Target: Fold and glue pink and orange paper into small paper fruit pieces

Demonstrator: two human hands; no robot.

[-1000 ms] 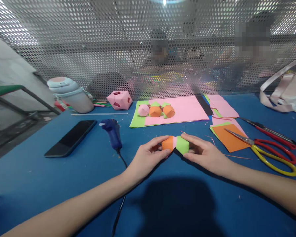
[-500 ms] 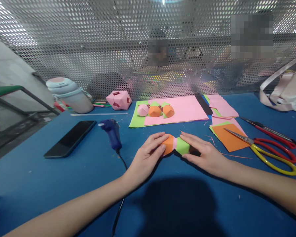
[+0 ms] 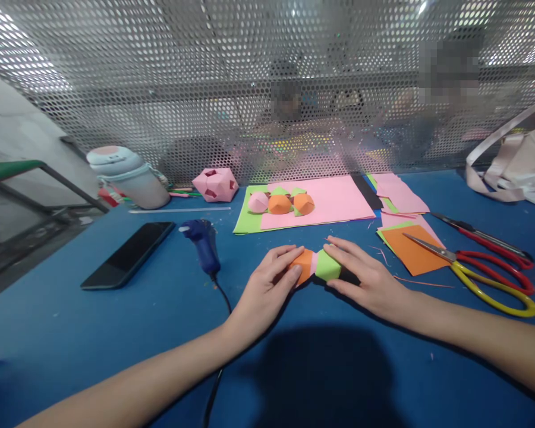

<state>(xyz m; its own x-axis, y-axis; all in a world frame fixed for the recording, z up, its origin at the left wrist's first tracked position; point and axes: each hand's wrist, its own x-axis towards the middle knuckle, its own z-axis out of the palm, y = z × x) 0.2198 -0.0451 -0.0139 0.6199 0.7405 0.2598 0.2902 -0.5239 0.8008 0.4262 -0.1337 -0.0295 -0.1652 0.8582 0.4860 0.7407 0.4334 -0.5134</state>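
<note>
A folded paper piece point(image 3: 327, 266), orange at one end and green at the other with a pink strip between, lies low over the blue table in both hands. My left hand point(image 3: 274, 276) is closed on its orange end, thumb below and fingers over the top. My right hand point(image 3: 364, 270) grips the green end, with fingers above and thumb beneath. The palms and fingers hide the outer ends of the piece. Behind them, small pink and orange folded paper shapes point(image 3: 280, 204) with green parts sit on a stack of coloured paper point(image 3: 334, 199).
To the left are a blue glue gun point(image 3: 205, 246) with its cord, a phone point(image 3: 129, 255), a bottle point(image 3: 131, 178) and a pink paper polyhedron point(image 3: 216, 184). At right lie scissors point(image 3: 485, 270), a box cutter point(image 3: 484, 238) and orange paper point(image 3: 412, 249). A perforated metal screen point(image 3: 196, 113) stands behind.
The view has shifted slightly. Both hands keep their hold on the paper piece, with hardly any movement.
</note>
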